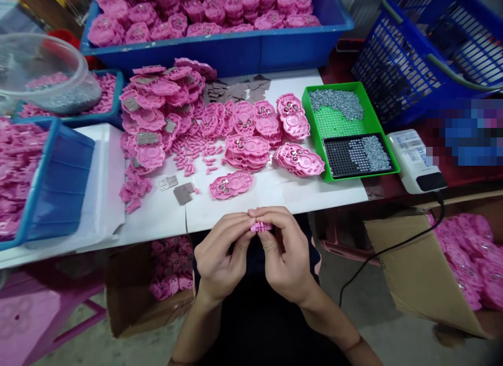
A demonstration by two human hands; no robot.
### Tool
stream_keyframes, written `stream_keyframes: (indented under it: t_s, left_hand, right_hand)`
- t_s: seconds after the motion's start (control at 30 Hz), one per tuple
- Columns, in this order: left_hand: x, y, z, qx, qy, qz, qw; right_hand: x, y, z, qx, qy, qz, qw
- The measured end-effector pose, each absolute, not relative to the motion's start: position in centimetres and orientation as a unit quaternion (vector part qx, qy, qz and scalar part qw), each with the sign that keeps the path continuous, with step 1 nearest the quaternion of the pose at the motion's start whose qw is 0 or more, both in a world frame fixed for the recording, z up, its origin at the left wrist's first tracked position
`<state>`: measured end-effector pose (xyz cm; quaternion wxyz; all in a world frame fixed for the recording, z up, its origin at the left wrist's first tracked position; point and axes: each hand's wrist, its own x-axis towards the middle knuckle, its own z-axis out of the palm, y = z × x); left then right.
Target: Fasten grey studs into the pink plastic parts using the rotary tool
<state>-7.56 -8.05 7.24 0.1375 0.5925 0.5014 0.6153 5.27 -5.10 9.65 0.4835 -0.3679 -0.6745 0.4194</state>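
Note:
Both my hands meet in front of my body, just off the table's front edge. Between the fingertips of my left hand [226, 250] and my right hand [285, 250] is a small pink plastic part [261, 227], pinched from both sides and mostly covered by fingers. Nearest to them on the table lies a single pink shell piece [231, 185] with metal bits on it. To its left are a grey metal plate [183, 193] and a silver plate [168, 182]. Behind it sit stacked pink shells [247, 151] and a scatter of small pink pegs [190, 153].
A green tray [310, 119] with screws and a black perforated tray [338, 156] stands at right, beside a white device [412, 161] with a cable. Blue bins [220, 54] of pink parts line the back and left. Cardboard boxes [408, 271] and a blue basket [381, 77] flank the table.

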Motion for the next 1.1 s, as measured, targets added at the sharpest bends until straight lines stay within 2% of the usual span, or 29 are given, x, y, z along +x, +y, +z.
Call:
stream_keyframes:
  t_s: [0.37, 0.53, 0.7, 0.87, 1.1]
  left_hand:
    - [-8.9, -8.1, 7.1, 0.593, 0.521, 0.601, 0.124]
    - [-9.5, -8.3, 7.0, 0.594, 0.528, 0.586, 0.157]
    - [-9.7, -8.4, 7.2, 0.607, 0.524, 0.565, 0.195]
    - [-9.8, -8.4, 7.4, 0.628, 0.511, 0.557, 0.186]
    - [-9.6, -8.6, 7.7, 0.629, 0.524, 0.554, 0.152]
  right_hand:
    - [6.3, -4.2, 9.5, -0.341, -0.659, 0.514, 0.43]
    - [6.6, -3.7, 9.1, -0.325, -0.673, 0.538, 0.39]
    - [6.6, -3.6, 8.4, -0.309, -0.71, 0.482, 0.411]
    - [6.7, -3.7, 7.8, -0.295, -0.773, 0.386, 0.408]
    - [6.5, -3.9, 7.8, -0.289, -0.789, 0.366, 0.401]
